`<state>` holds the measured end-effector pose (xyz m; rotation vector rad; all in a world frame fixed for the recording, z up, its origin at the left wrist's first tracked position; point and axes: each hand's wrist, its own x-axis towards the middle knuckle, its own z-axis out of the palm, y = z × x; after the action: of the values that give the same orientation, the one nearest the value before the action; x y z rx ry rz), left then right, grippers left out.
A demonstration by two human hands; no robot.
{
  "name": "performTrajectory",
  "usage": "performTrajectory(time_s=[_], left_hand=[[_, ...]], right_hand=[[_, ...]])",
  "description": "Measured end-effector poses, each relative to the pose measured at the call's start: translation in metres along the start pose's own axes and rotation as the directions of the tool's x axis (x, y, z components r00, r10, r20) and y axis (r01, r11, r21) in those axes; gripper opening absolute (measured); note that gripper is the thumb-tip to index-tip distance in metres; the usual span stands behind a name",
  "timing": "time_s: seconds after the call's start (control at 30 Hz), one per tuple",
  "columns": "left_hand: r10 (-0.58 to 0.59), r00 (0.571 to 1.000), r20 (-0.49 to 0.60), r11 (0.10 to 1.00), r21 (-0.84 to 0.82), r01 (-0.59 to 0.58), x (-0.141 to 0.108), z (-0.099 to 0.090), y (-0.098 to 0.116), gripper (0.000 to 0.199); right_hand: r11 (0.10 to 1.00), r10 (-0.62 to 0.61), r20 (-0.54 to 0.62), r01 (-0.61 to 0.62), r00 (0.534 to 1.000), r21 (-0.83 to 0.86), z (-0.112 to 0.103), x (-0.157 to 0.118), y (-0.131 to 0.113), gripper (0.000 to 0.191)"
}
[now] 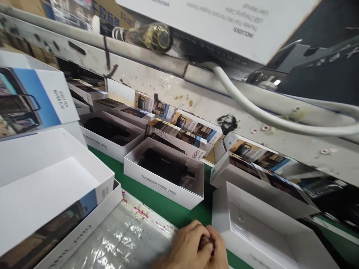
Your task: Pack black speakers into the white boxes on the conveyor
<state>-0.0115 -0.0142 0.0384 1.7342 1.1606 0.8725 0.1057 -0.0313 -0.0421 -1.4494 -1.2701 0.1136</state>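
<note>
Head view shows both hands low at the bottom edge, pressed together over the green counter. Left hand and right hand overlap, fingers curled around something small and dark between them; what it is cannot be told, though each grip looks clenched on it. Just right of the hands sits an empty white tray, its near corner almost touching the right hand. Just left lies a plastic bag inside a shallow box. Ahead, across a narrow green strip, stands an open box with a dark device inside. More boxes crowd the far edge under a white cable. Little open room remains beyond that green strip.
</note>
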Motion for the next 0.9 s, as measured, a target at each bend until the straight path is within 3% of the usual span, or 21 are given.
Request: performTrajectory(time_s=[0.13,0.37,0.53,0.9], left_hand=[[0.008,1.000,0.006,1.000,-0.014,-0.008,-0.003,-0.005,0.010,0.016],[0.015,1.000,0.013,1.000,-0.024,-0.015,-0.002,-0.004,0.010,0.016],[0.039,0.999,0.004,0.998,-0.039,-0.039,-0.002,-0.004,0.009,0.017],[-0.012,1.000,0.027,1.000,-0.021,0.012,-0.002,-0.008,0.016,0.018]], right_hand=[[0.987,0.162,0.041,-0.162,0.986,-0.004,-0.005,-0.002,-0.016,0.040],[0.974,0.227,0.089,-0.228,0.970,-0.001,-0.010,0.001,-0.017,0.041],[0.915,0.402,0.125,-0.402,0.907,-0.027,-0.013,0.000,-0.030,0.046],[0.908,0.419,0.138,-0.418,0.897,-0.039,-0.011,0.002,-0.031,0.051]])
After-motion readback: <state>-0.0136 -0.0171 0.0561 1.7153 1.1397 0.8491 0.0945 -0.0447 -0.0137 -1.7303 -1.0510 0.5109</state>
